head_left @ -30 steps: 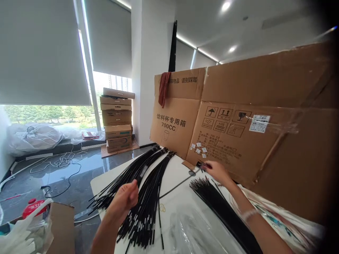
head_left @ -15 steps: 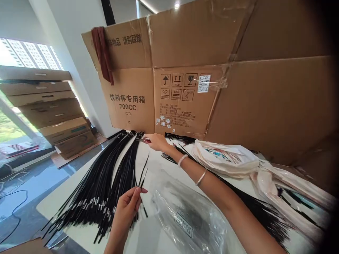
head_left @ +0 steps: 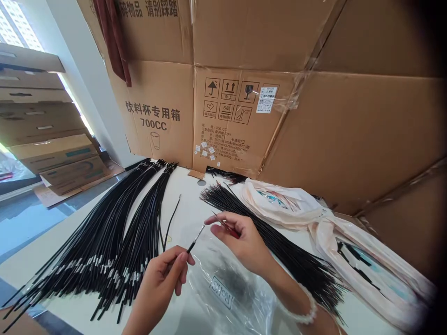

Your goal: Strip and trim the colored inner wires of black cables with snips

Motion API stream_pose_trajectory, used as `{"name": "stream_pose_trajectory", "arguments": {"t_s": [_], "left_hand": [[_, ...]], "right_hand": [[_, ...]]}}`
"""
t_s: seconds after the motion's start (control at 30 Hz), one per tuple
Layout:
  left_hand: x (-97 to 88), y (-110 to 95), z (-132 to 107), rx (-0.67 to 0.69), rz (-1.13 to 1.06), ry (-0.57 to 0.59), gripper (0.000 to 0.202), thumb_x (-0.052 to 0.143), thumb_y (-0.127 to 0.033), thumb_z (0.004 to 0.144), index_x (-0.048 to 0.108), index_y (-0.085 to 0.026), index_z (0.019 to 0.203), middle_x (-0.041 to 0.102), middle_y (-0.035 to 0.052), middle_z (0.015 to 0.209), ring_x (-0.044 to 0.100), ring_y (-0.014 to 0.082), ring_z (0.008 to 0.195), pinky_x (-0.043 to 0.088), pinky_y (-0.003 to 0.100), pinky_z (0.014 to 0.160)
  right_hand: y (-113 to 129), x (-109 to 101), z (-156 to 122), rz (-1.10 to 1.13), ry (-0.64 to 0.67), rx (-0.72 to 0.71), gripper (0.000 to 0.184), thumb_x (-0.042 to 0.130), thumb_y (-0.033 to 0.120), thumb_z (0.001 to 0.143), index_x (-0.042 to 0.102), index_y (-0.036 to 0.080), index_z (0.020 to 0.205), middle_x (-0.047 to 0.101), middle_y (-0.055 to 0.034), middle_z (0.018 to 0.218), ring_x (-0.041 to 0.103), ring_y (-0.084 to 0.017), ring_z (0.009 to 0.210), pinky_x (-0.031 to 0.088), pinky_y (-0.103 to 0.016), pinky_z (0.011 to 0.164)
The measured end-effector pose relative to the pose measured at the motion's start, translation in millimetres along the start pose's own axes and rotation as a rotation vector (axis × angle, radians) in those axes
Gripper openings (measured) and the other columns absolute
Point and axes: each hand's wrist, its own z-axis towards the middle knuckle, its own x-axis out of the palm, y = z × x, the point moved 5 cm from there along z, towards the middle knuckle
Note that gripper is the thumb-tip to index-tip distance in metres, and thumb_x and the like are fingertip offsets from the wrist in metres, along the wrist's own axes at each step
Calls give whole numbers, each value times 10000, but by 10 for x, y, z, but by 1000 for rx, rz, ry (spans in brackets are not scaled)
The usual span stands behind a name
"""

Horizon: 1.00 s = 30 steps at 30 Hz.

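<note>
- At nine o'clock in the view, a stack of cardboard boxes (head_left: 75, 151) rises beside a pale wall.
- At eight o'clock, black cable bundles (head_left: 111, 218) lie fanned out on the white surface (head_left: 189, 190), gathered at their far ends, with silvery sections near their loose ends.
- At ten o'clock, a dark red cloth (head_left: 113, 46) hangs down the printed face of a large cardboard sheet (head_left: 237, 42), which stands along the far edge and spans twelve o'clock.
- At seven o'clock, the left of the two hands, the left hand (head_left: 162, 277), has its thumb and fingers closed in a pinch on a thin black cable (head_left: 191, 245). The cable's silvery tip points toward one o'clock, close to the right fingertips; whether they touch, I cannot tell.
- Just beyond the left hand, a single black strand (head_left: 171, 218) curves up toward one o'clock.
- At six o'clock, a clear plastic bag (head_left: 199, 284) printed "RoHS" lies beneath the hands.
- Between five and six o'clock, the right hand (head_left: 240, 237) grips a red-handled tool (head_left: 231, 230), its thin metal point aimed toward ten o'clock; a beaded bracelet (head_left: 309, 311) circles the wrist.
- Between four and five o'clock, another cable bundle (head_left: 296, 256) stretches away, reddish at its far ends.
- At four o'clock, crumpled white plastic wrapping (head_left: 319, 218) lies beside that bundle.
</note>
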Motion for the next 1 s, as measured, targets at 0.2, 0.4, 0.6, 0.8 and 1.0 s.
{"name": "stream_pose_trajectory", "arguments": {"t_s": [0.2,0.4,0.6,0.8,1.0], "left_hand": [[144,-136,-47,55,95,60,420,537,-534,889,651,-152,758,526,-35,497,468,54,419,368,153,452],[244,-210,-62,62,120,103,362,584,-485,875,699,-161,764,636,-4,570,550,69,443,429,152,466],[303,-332,-57,85,179,94,299,641,-443,834,748,-186,724,730,24,667,608,88,496,467,160,506],[359,-465,-90,62,182,21,213,659,-367,804,770,-212,709,708,-7,604,613,93,525,490,173,587],[369,-455,-79,86,164,32,179,670,-332,789,774,-223,692,733,-6,646,599,83,520,477,168,573]], "right_hand": [[0,-100,-195,76,-124,-15,199,682,346,796,698,151,833,411,65,549,346,-75,499,341,-209,500],[-64,-184,-276,106,-193,-5,182,706,323,765,660,147,762,418,64,547,310,-66,500,277,-200,468],[-47,-256,-382,95,-211,8,176,679,317,776,657,143,752,308,86,521,250,-63,490,214,-198,445],[-1,-292,-475,120,-228,12,132,677,282,770,648,158,735,303,88,517,224,-59,482,216,-194,432],[76,-288,-586,132,-202,1,104,684,267,784,670,165,770,247,102,494,191,-57,467,204,-189,412]]}}
